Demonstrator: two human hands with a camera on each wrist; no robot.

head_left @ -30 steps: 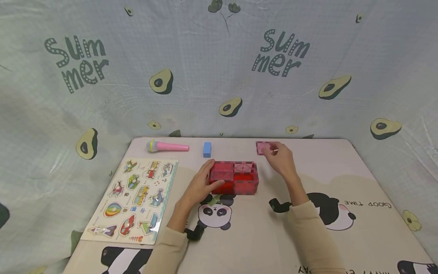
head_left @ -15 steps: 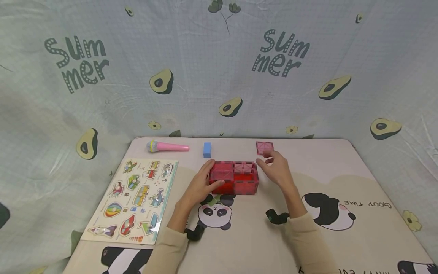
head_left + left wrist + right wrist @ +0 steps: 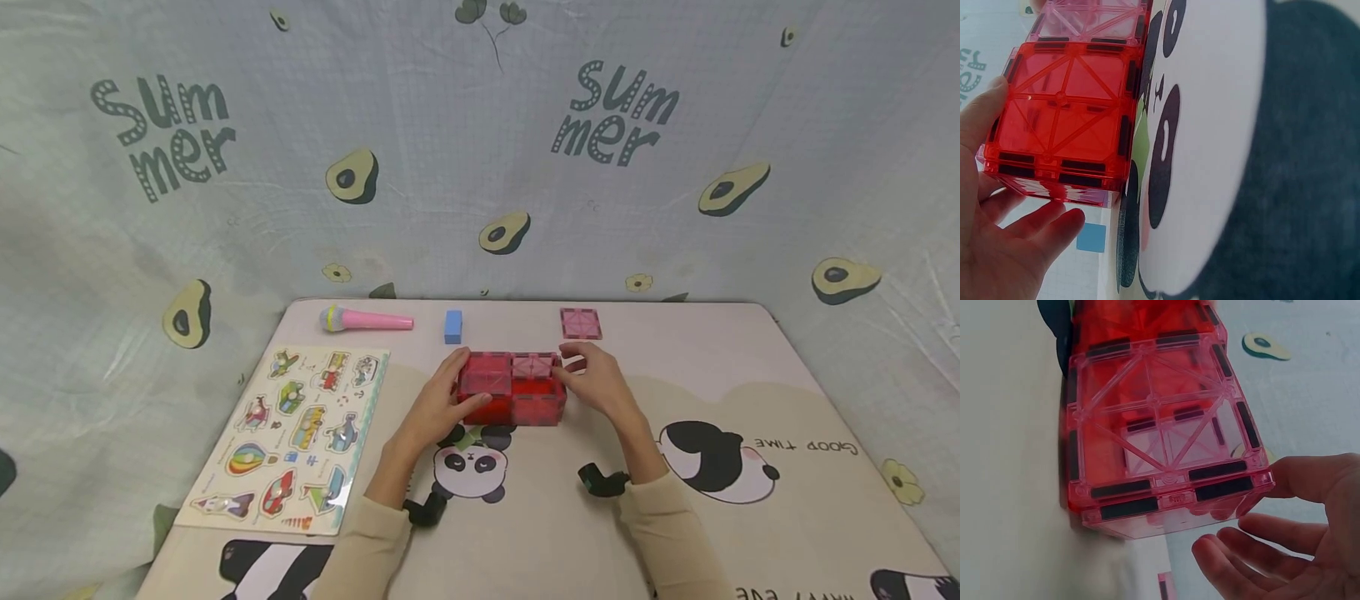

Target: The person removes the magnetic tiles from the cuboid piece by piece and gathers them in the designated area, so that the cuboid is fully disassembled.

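Note:
A box of red and pink translucent magnetic tiles (image 3: 486, 410) stands mid-table, covered on its left half and open on top at the right. My left hand (image 3: 438, 407) grips the left end, thumb across the front and fingers behind. In the left wrist view, that hand (image 3: 1013, 237) lies around the box's end, fingertips underneath its edge. My right hand (image 3: 597, 379) is at the right end, thumb touching the upper corner. Its fingers (image 3: 1279, 534) are loosely bent beside the pink end tile and spread from the thumb. A loose pink magnetic tile (image 3: 581, 323) lies behind this hand.
At the back left lie a pink toy microphone (image 3: 367, 320) and a blue block (image 3: 453, 327). A picture puzzle board (image 3: 288, 437) with vehicles covers the table's left side. A printed cloth (image 3: 427, 108) hangs close behind the panda-patterned tabletop (image 3: 525, 533).
My right hand has left the loose pink tile at the back and come forward and left to the box's right end. The left hand and the box have stayed put.

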